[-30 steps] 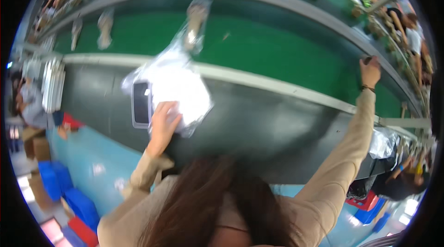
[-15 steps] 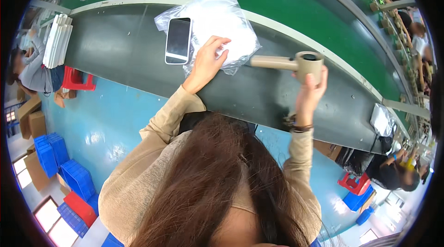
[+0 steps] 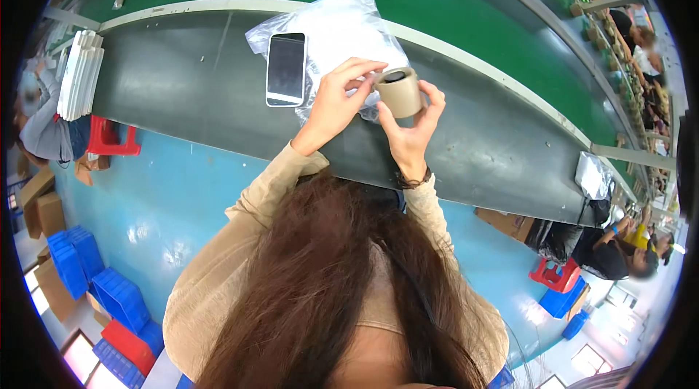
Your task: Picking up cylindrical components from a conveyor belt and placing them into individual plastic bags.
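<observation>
The beige, cylindrical, plastic-looking device [image 3: 402, 97] sits between the right hand's [image 3: 412, 138] thumb and curved fingers, which hold its sides. The left hand's [image 3: 332, 105] bent fingertips meet its left side; whether they grip it, I cannot tell. Beneath those left fingers lie clear, flat plastic bags [image 3: 342, 28]; just left of them rests a white-edged, rectangular, dark-screened phone [image 3: 286, 68].

On our dark bench [image 3: 495, 148] we see clear plastic bags [image 3: 342, 28], one phone [image 3: 286, 68] overlapping them, and, leftward, white stacked pieces [image 3: 81, 76].
</observation>
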Demonstrator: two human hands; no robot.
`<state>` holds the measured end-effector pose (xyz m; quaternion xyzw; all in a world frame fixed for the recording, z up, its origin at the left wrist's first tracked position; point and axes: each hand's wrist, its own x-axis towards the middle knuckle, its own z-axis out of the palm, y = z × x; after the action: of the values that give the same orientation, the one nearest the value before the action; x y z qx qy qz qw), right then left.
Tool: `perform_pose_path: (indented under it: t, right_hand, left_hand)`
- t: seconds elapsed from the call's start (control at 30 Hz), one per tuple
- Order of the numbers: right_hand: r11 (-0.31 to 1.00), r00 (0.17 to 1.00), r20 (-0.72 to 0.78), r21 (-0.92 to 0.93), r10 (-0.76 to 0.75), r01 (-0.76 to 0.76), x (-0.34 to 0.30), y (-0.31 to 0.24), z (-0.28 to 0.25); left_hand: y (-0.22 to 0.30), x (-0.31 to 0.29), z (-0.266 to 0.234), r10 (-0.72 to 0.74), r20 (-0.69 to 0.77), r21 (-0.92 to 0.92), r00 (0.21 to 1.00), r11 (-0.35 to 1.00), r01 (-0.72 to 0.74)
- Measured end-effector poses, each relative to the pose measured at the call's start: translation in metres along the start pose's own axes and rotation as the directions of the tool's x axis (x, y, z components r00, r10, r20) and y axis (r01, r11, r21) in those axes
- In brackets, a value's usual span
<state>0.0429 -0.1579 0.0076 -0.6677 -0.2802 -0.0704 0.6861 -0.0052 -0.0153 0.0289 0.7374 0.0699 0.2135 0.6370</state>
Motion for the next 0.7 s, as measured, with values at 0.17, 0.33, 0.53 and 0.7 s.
perform_pose_path:
  t: [0.17, 0.33, 0.53, 0.7]
  right_hand:
    - [0.915, 0.977, 0.192, -0.371, -0.09, 0.157, 0.033, -0.03, 0.006]
    - [0.787, 0.931, 0.35, -0.542, -0.107, 0.295, 0.056, -0.044, 0.016]
    - [0.749, 0.881, 0.46, -0.544, -0.113, 0.379, 0.068, -0.04, 0.019]
    - [0.754, 0.844, 0.527, -0.514, -0.099, 0.409, 0.066, -0.036, 0.022]
  left_hand:
    - [0.028, 0.015, -0.015, 0.049, -0.12, -0.142, 0.992, 0.988, -0.066]
    - [0.039, 0.031, -0.021, 0.309, -0.153, 0.309, 0.939, 0.917, -0.251]
    - [0.029, 0.044, -0.024, 0.295, -0.229, 0.288, 0.928, 0.931, -0.224]
    - [0.024, 0.05, -0.027, 0.257, -0.251, 0.172, 0.933, 0.961, -0.218]
